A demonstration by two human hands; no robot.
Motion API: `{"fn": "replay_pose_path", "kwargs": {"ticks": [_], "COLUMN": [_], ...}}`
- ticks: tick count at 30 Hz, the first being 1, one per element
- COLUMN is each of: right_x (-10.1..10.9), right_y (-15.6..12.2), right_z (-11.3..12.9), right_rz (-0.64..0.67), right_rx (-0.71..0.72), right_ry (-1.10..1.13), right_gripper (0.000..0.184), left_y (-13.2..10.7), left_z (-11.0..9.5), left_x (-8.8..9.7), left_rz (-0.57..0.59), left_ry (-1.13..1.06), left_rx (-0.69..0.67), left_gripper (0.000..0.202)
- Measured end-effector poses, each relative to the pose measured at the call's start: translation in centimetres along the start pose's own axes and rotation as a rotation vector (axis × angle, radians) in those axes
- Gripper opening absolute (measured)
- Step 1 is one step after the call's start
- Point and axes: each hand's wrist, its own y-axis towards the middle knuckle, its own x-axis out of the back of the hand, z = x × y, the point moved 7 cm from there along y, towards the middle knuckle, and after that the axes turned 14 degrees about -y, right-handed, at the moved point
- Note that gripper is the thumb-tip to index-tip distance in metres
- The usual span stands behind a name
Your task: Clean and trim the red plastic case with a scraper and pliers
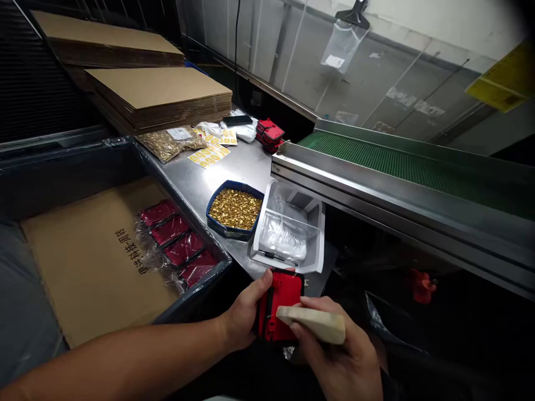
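Note:
My left hand is closed around the left side of a small red case with black edges, its thumb along the top edge. Pinched between the thumb and fingers of my right hand is a flat, pale cream block; whether it is sponge or wood I cannot tell. The block lies over the lower right part of the case, and whether they touch is unclear. Just beyond the case stands a grey divided bin with clear plastic bags in it. Beside that bin, a blue tray holds many small gold pieces.
At left, a lined crate holds several wrapped dark-red cases on cardboard. Cardboard stacks, a bag of gold pieces, sticker sheets, a phone and red cases lie farther back. A green conveyor runs along the right.

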Motion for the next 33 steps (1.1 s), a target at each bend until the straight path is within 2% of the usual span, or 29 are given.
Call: {"fn": "replay_pose_path", "kwargs": {"ticks": [4, 7, 9, 11, 15, 18, 21, 25, 28, 30, 31, 33], "right_x": [-1.0, -0.9, -1.1, -1.4, -1.4, -1.5, -1.4, -1.7, -1.5, -0.8, 0.1, 2.2], "right_y": [0.6, 0.6, 0.5, 0.4, 0.4, 0.3, 0.2, 0.2, -0.1, -0.4, -0.6, -1.3], "right_z": [-0.1, -1.0, -1.0, -0.7, -1.3, -1.1, -1.5, -1.5, -2.2, -3.2, -4.2, -6.3], "right_rz": [0.081, 0.086, 0.117, 0.148, 0.127, 0.150, 0.131, 0.121, 0.162, 0.173, 0.116, -0.077], "right_rx": [0.052, -0.039, -0.041, -0.010, -0.068, -0.028, -0.070, -0.060, -0.115, -0.210, -0.314, -0.527], "right_ry": [0.041, 0.020, 0.032, 0.056, 0.035, 0.064, 0.050, 0.043, 0.038, 0.089, 0.090, 0.036], "right_gripper": [0.026, 0.016, 0.013, 0.014, 0.015, 0.015, 0.016, 0.016, 0.016, 0.018, 0.024, 0.036], "left_y": [-0.1, 0.0, 0.0, 0.1, 0.1, 0.1, 0.2, 0.4, 0.3, 0.2, 0.1, 0.0], "left_z": [-0.6, -0.7, -0.8, -0.8, -0.5, -0.6, -0.6, -0.7, -0.3, 0.2, 0.3, 0.4], "left_x": [0.0, 0.3, 0.5, 0.5, 0.6, 0.7, 0.9, 1.2, 1.2, 0.9, 0.7, 0.3], "left_rz": [0.027, -0.003, -0.017, -0.015, -0.052, -0.069, -0.078, -0.087, -0.117, -0.118, -0.112, -0.085], "left_ry": [0.043, 0.076, 0.111, 0.130, 0.128, 0.152, 0.137, 0.154, 0.111, 0.075, 0.056, 0.028], "left_rx": [-0.087, -0.117, -0.133, -0.136, -0.120, -0.120, -0.114, -0.104, -0.059, 0.018, 0.048, 0.076], "left_gripper": [0.075, 0.068, 0.067, 0.068, 0.063, 0.061, 0.065, 0.067, 0.054, 0.053, 0.056, 0.059]}}
